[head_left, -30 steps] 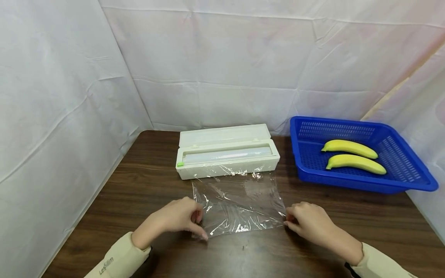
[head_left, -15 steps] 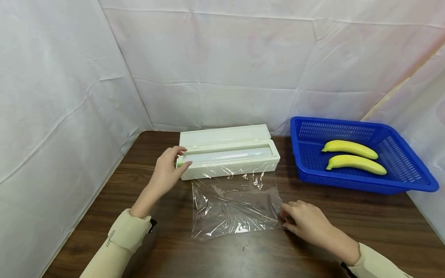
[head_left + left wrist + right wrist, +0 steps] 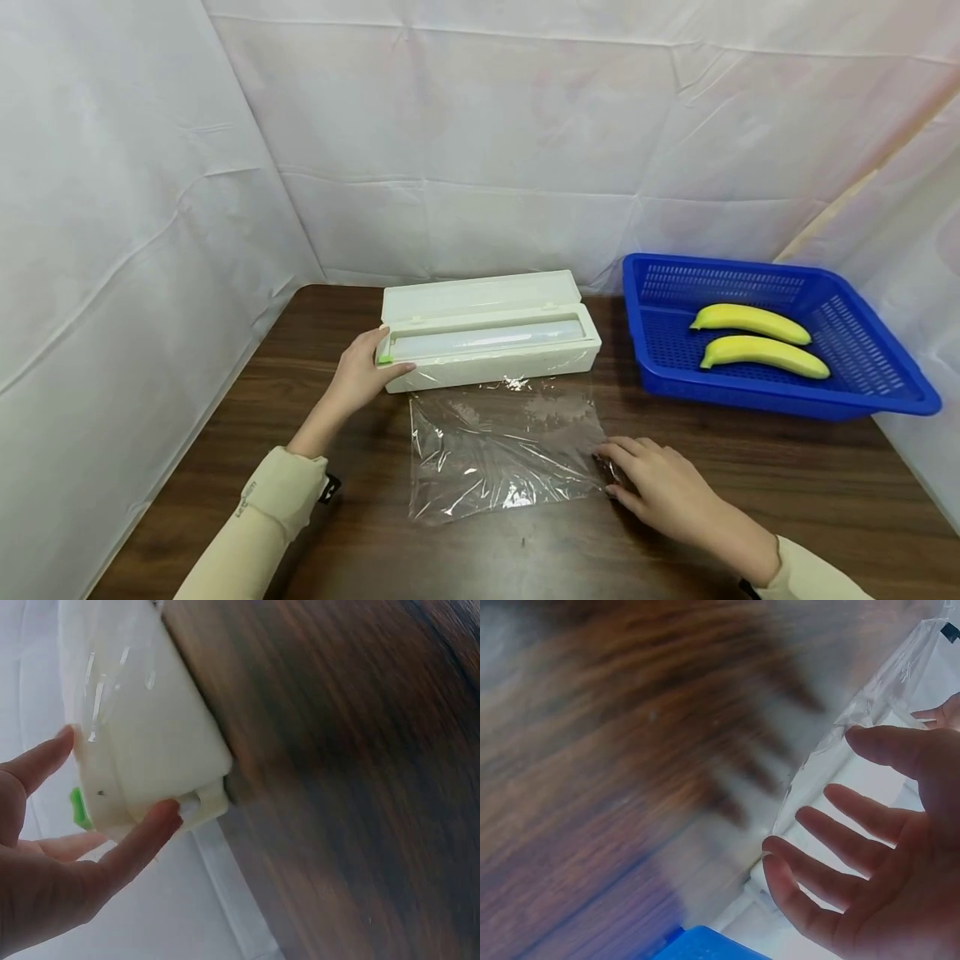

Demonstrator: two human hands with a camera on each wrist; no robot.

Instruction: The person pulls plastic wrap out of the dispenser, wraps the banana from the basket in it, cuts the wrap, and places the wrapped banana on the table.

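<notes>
A white cling film dispenser box [image 3: 495, 367] stands on the table with its lid raised and a roll of film [image 3: 487, 337] inside. From its front a sheet of clear cling film [image 3: 502, 458] lies spread towards me. My left hand [image 3: 358, 373] grips the box's left end, thumb on the front and fingers around the end; in the left wrist view a green slider [image 3: 79, 809] shows by that hand [image 3: 67, 862]. My right hand [image 3: 663, 487] rests at the film's right edge, thumb and fingers apart. In the right wrist view, the fingers [image 3: 847, 817] are loosely spread.
A blue basket [image 3: 750, 400] with two bananas, one [image 3: 765, 354] in front of the other [image 3: 750, 321], stands at the right. White cloth [image 3: 480, 150] hangs behind and beside the dark wooden table [image 3: 315, 533].
My left hand has left the film's left corner and moved up to the box's left end. My right hand has shifted slightly left, drawing the film's right edge in.
</notes>
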